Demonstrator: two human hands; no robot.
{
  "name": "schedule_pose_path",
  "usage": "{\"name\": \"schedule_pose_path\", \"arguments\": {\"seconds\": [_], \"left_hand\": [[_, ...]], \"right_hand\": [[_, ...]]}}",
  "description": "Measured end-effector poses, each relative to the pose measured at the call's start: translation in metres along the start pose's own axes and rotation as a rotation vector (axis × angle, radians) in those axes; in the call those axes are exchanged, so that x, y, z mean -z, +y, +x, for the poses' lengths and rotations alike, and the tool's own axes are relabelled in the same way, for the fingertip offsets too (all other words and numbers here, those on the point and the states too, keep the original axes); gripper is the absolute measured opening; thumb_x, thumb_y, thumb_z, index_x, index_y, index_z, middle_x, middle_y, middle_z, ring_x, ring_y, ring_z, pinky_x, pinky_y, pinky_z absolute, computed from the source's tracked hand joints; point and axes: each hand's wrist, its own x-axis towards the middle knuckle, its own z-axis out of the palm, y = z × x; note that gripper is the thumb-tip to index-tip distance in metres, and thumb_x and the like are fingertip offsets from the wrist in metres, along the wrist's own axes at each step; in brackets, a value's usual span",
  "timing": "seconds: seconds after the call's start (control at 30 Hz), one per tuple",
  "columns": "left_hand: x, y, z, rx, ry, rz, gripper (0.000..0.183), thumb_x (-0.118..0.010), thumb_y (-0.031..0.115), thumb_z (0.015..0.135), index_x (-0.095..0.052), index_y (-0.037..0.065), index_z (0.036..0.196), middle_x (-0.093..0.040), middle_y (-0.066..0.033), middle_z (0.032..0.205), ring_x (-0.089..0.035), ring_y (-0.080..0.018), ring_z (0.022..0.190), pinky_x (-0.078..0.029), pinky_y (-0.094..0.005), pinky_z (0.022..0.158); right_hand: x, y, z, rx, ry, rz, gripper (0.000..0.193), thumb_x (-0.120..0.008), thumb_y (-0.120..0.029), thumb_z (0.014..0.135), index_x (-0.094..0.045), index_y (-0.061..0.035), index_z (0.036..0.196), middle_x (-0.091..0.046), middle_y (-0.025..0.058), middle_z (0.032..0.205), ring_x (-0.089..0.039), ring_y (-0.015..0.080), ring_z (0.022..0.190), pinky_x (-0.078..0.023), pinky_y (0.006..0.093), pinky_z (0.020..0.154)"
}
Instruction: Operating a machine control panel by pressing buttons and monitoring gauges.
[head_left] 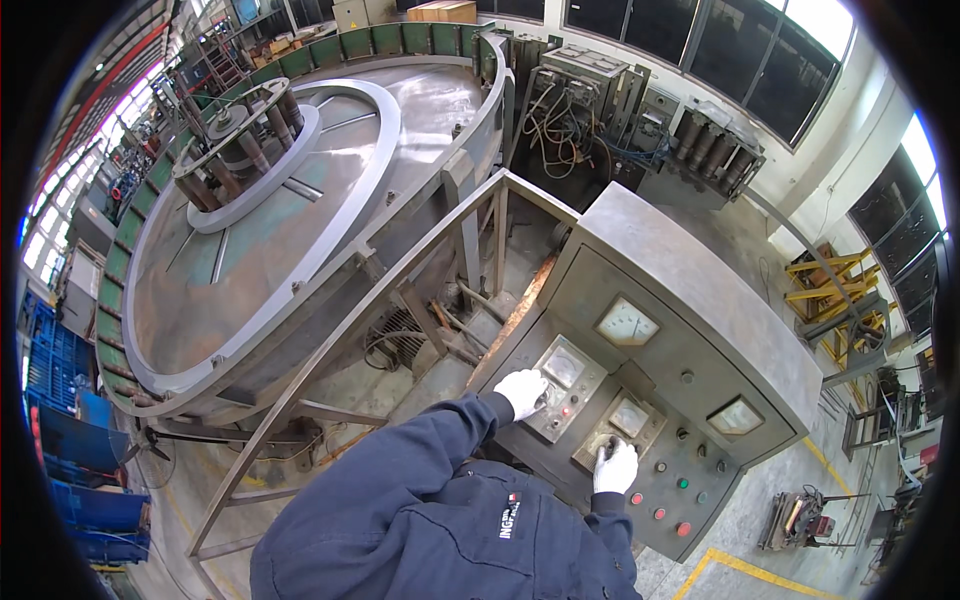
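Low in the centre of the frame, the left hand (523, 391), in a white glove, rests on the upper left corner of the grey sloping metal control console (690, 300), its fingers curled over the edge of a small square panel meter (562, 368) with red lamps below it; whether it grips anything there cannot be told; just to the lower right, the right hand (614, 467), also white-gloved, is closed around a small black knob (604, 452) under a second square meter (629, 416); red and green round push-buttons (682, 483) dot the panel at the lower right; a larger white dial gauge (627, 322) sits above; filling the upper left of the frame, a big round grey steel turntable basin (250, 280) with green rim panels holds a ring-shaped cage of upright dark rollers (245, 140); a grey angle-iron railing (380, 290) runs between basin and console.
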Motion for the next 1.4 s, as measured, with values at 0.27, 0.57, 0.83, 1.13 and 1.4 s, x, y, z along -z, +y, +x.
{"name": "schedule_pose_path", "arguments": {"seconds": [0.27,0.57,0.83,1.13,1.4], "left_hand": [[0.012,0.007,0.002,0.019,-0.046,0.061,0.032,-0.073,0.038,0.095,-0.075,0.009,0.108,-0.07,-0.0176,0.107,-0.072,-0.0364,0.099,-0.059,-0.0512,0.083],[0.025,0.016,0.009,0.033,-0.099,0.114,0.037,-0.072,0.047,0.097,-0.08,0.011,0.101,-0.075,-0.0169,0.101,-0.075,-0.0366,0.095,-0.06,-0.0508,0.083],[0.032,0.015,0.001,0.044,-0.069,0.112,0.043,-0.073,0.055,0.095,-0.078,0.012,0.098,-0.074,-0.0149,0.099,-0.075,-0.0352,0.091,-0.059,-0.0498,0.08],[0.018,0.009,0.002,-0.056,-0.037,0.066,0.038,-0.077,0.043,0.094,-0.07,0.008,0.108,-0.068,-0.0175,0.104,-0.07,-0.0369,0.1,-0.056,-0.0502,0.086],[0.0,-0.005,0.004,-0.132,-0.016,0.027,0.024,-0.071,0.027,0.095,-0.07,0.006,0.106,-0.067,-0.019,0.102,-0.068,-0.0389,0.099,-0.055,-0.0512,0.087]], "right_hand": [[0.003,-0.004,0.0,-0.006,0.008,0.008,0.034,-0.083,-0.027,0.089,-0.076,-0.0117,0.119,-0.07,0.0141,0.107,-0.068,0.036,0.103,-0.055,0.0484,0.092],[0.002,-0.003,0.001,-0.008,0.01,-0.007,0.033,-0.084,-0.026,0.088,-0.077,-0.0113,0.117,-0.071,0.0142,0.107,-0.069,0.0359,0.103,-0.056,0.0482,0.092],[0.007,-0.007,0.0,-0.03,-0.003,0.016,0.034,-0.084,-0.025,0.088,-0.076,-0.0115,0.119,-0.071,0.0141,0.108,-0.068,0.0355,0.105,-0.055,0.048,0.093],[0.006,-0.006,0.0,-0.015,0.016,0.029,0.034,-0.084,-0.025,0.087,-0.076,-0.0114,0.118,-0.071,0.0144,0.108,-0.068,0.0361,0.105,-0.055,0.0485,0.093],[0.002,-0.003,0.0,-0.001,0.01,0.023,0.033,-0.081,-0.026,0.091,-0.075,-0.0109,0.119,-0.068,0.0134,0.108,-0.066,0.0352,0.104,-0.054,0.0487,0.091]]}}
